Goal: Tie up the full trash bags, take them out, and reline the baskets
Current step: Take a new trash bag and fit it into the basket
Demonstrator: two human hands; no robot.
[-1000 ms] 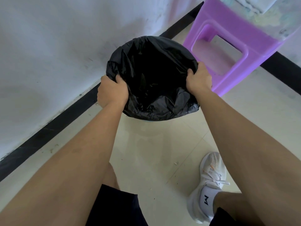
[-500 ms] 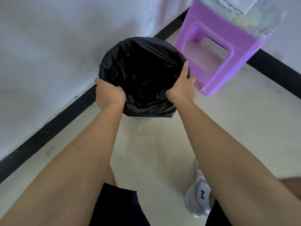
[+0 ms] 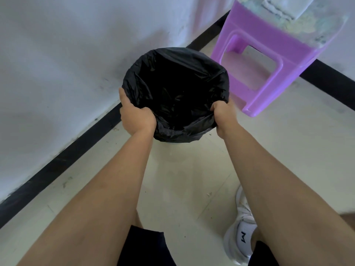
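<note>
Gripping black trash bag (image 3: 172, 89) at its near rim, both hands. Left hand (image 3: 136, 120): fingers curled round the near-left edge. Right hand (image 3: 223, 118): fist closed on bunched near-right edge. Bag mouth gapes open, draped over basket (image 3: 173, 143); only a pale sliver shows below. Basket stands on floor (image 3: 192, 179) by wall (image 3: 67, 64), purple stool (image 3: 269, 60) just beside.

I read a black trash bag (image 3: 176, 93) with its mouth spread wide, left hand (image 3: 135, 116) gripping the near-left edge, right hand (image 3: 223, 117) gripping the near-right edge, purple stool (image 3: 269, 60) just beside the bag on its right, white wall (image 3: 67, 64) and black baseboard (image 3: 57, 164) behind, white shoe (image 3: 240, 239) on the pale tile floor (image 3: 192, 189).
</note>
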